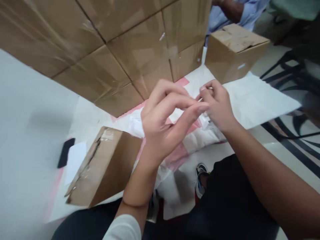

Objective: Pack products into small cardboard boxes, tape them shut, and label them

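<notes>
My left hand (166, 116) is raised in the middle of the view, thumb and fingertips drawn together in a pinch. Close against its fingertips, my right hand (217, 103) has its fingers curled in. Whatever lies between the fingers is too small or hidden to make out. Below the hands, a white and pink sheet (178, 158) covers the work surface. A blurred clear or white piece (205, 122) shows just under my right hand; whether that hand touches it, I cannot tell.
Taped cardboard boxes (140, 50) are stacked ahead. One closed carton (102, 170) stands at the left, another (236, 50) at the back right. A dark flat object (66, 152) and white paper (75, 160) lie by the left wall. Another person's arm (231, 10) shows behind the right carton.
</notes>
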Tool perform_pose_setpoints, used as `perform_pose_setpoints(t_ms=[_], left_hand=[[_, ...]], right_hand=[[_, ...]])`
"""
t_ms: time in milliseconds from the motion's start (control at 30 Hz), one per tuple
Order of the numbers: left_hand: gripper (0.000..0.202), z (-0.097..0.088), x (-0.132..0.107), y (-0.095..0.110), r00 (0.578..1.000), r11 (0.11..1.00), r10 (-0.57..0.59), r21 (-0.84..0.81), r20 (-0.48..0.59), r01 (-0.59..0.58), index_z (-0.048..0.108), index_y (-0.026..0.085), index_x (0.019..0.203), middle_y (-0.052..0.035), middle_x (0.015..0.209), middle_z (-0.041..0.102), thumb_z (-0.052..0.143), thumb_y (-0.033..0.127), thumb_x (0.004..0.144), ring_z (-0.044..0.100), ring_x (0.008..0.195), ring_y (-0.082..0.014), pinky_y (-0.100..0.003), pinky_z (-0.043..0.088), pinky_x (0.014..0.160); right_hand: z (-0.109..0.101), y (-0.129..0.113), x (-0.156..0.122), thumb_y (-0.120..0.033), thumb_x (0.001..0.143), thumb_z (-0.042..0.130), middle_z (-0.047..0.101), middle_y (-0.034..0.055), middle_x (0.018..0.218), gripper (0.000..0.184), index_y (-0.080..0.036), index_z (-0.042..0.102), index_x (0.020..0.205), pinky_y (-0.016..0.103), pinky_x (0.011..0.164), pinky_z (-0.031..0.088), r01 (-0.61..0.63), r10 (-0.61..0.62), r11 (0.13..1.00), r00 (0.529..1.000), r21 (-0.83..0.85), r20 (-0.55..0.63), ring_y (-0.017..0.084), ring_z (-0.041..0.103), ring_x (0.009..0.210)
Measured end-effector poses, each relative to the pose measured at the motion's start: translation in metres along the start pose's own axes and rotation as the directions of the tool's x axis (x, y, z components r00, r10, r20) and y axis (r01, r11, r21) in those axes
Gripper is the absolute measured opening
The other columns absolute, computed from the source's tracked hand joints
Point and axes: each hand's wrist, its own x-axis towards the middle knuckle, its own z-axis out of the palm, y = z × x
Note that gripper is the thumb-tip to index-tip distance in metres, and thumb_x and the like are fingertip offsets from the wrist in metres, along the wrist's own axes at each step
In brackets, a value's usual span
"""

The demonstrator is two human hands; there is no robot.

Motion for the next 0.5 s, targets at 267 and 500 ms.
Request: perform_pose_setpoints(t_ms=[267, 500], left_hand=[[0.014, -0.155, -0.105, 0.029, 0.86, 0.824, -0.497, 0.374, 0.116, 0.426, 0.068, 0.025, 0.083, -0.0013, 0.086, 0.066, 0.063, 0.022, 0.096, 0.064, 0.08, -0.018, -0.035, 0.051, 0.071], [0.019, -0.233, -0.129, 0.02, 0.758, 0.591, -0.64, 0.55, -0.126, 0.59, 0.073, 0.027, 0.077, -0.0012, 0.094, 0.065, 0.065, 0.03, 0.094, 0.063, 0.092, -0.0189, -0.032, 0.049, 0.08]], right_hand=[[0.168, -0.05, -0.053, -0.036, 0.099, 0.055, 0.048, 0.0109, 0.158, 0.049, -0.022, 0.051, 0.146, 0.053, 0.115, 0.04, 0.683, -0.65, 0.705, 0.514, 0.193, 0.56, 0.031, 0.043, 0.144], [0.195, -0.037, -0.091, -0.045, 0.097, 0.059, 0.05, 0.0138, 0.157, 0.056, -0.013, 0.059, 0.144, 0.053, 0.104, 0.052, 0.768, -0.526, 0.635, 0.351, 0.084, 0.774, 0.037, 0.036, 0.143]])
